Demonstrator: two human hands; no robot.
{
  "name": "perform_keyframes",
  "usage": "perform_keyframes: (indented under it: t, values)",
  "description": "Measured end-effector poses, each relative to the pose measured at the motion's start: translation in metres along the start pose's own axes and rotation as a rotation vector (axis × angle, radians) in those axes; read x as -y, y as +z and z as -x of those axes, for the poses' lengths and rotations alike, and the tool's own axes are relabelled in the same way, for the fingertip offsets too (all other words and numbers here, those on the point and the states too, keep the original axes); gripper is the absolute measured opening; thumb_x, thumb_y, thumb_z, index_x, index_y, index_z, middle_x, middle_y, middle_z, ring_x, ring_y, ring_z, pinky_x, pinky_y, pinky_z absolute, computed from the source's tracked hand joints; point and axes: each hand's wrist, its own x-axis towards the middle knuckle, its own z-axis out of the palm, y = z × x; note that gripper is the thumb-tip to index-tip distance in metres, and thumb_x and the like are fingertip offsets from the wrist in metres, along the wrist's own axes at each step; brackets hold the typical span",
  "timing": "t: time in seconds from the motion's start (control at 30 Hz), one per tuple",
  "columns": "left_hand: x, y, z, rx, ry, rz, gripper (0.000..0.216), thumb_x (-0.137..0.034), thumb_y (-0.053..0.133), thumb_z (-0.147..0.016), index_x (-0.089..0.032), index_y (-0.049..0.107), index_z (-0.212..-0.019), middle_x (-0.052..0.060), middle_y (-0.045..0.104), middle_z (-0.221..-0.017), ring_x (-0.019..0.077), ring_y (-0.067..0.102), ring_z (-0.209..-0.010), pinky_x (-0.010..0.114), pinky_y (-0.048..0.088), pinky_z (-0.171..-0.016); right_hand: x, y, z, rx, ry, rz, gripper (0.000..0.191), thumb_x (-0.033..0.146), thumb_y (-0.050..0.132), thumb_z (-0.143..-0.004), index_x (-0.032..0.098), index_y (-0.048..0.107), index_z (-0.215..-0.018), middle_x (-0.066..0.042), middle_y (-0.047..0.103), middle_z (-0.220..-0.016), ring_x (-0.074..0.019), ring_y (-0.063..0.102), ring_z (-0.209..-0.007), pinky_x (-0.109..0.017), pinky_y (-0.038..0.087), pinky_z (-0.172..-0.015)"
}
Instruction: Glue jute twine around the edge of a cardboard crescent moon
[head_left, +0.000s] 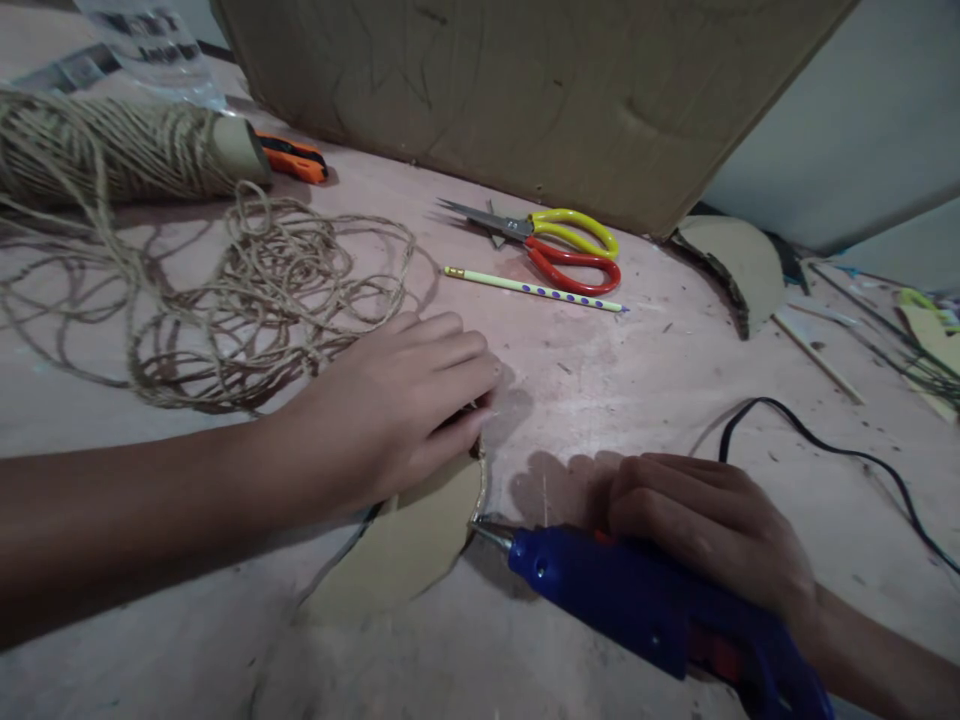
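My left hand [394, 410] lies palm down on a curved cardboard piece [409, 545] on the table, fingers together and pressing it flat. My right hand [705, 520] is wrapped round a blue hot glue gun [637, 600]. The gun's metal nozzle [487, 528] touches the right edge of the cardboard piece. A black cord [825, 445] runs from behind my right hand off to the right.
Loose jute twine [247, 300] and its spool [120, 150] lie at the left. An orange cutter [296, 157], yellow-and-red scissors [555, 245] and a dotted pencil [532, 290] sit further back. A large cardboard sheet [525, 90] leans behind; another cardboard half-disc [739, 265] and sticks lie right.
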Motion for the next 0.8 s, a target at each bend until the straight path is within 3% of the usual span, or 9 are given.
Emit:
perform_keyframes:
  t: [0.57,0.8]
  values:
    - [0.000,0.003,0.003,-0.023,0.018,0.013,0.029,-0.029,0.049,-0.134,-0.025,0.068,-0.113,0.006,0.074,-0.107,0.0291,0.061,-0.098,0.044,0.044,-0.091,-0.001,0.001,-0.002,0.000,-0.015,0.003,0.024,0.013,0.051,-0.126,0.029,0.052,-0.108,0.004,0.066,-0.082,-0.0152,0.067,-0.065,-0.029,0.051,-0.060]
    - [-0.001,-0.010,-0.006,0.080,0.017,0.015,0.027,-0.024,0.053,-0.131,-0.024,0.069,-0.109,0.005,0.071,-0.103,0.0294,0.060,-0.096,0.043,0.043,-0.089,0.000,0.001,-0.002,0.002,-0.025,0.014,0.027,0.009,0.051,-0.125,0.029,0.053,-0.107,0.004,0.064,-0.082,-0.0144,0.063,-0.065,-0.030,0.049,-0.060]
